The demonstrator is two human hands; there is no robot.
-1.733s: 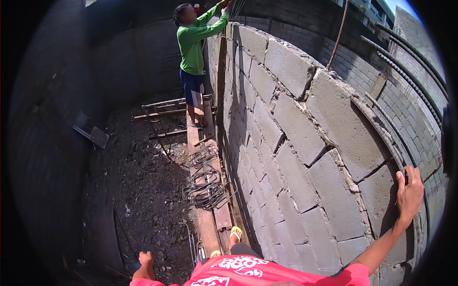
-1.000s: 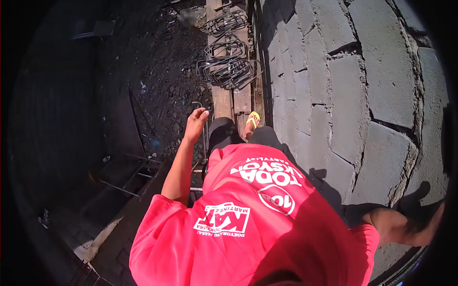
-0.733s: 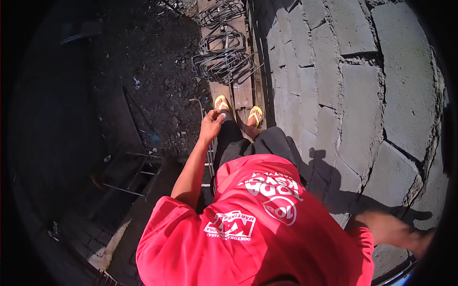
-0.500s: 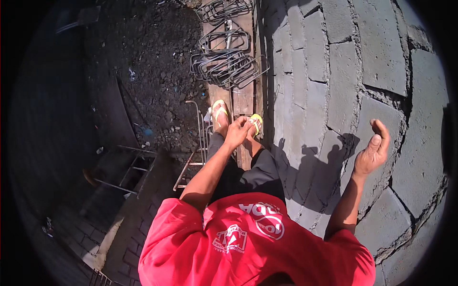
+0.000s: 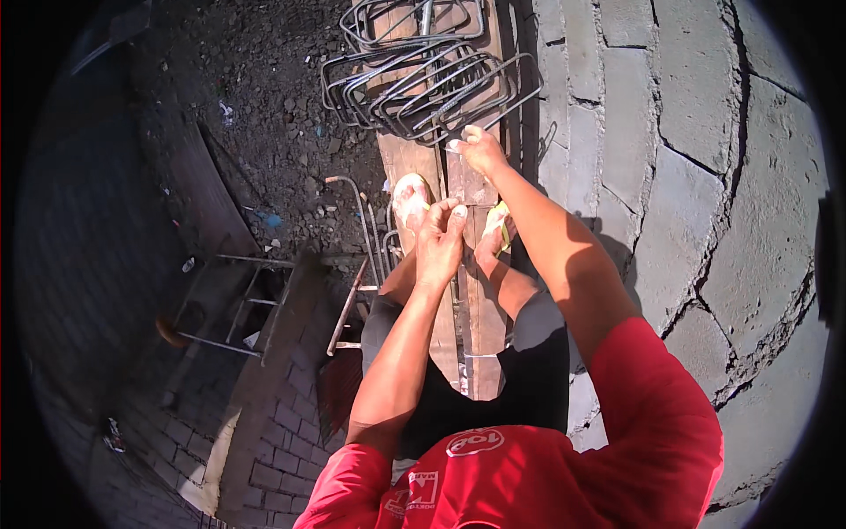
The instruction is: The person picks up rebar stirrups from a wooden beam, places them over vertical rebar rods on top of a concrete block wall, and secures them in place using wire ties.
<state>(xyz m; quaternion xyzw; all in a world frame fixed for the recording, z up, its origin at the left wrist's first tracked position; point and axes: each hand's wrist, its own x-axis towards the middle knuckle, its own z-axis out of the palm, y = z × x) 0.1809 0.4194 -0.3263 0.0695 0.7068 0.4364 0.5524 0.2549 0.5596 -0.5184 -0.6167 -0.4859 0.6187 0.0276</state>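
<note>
My left hand [image 5: 439,247] hovers between my knees and feet, above the wooden planks [image 5: 410,163]. Its thumb and fingers are pressed together, and whatever they hold is too small to make out. Farther out, my right hand [image 5: 481,153] reaches to the near edge of a pile of bent steel rebar stirrups [image 5: 436,93]. The fingers of that hand are closed in a pinch; I cannot tell whether a thin piece is between them or whether they touch the stirrups. Another group of stirrups [image 5: 370,35] lies beyond the pile.
My feet, in yellow flip-flops [image 5: 506,231], stand on the narrow planks. A grey block wall [image 5: 630,132] rises close on the right. To the left are rubble-strewn ground [image 5: 291,132], bent metal bars [image 5: 363,220] and a metal frame [image 5: 264,302] lower down.
My right hand has swung from beside the wall to the stirrups. My left hand has shifted slightly nearer. My body has bent forward, and the stirrups appear larger and closer.
</note>
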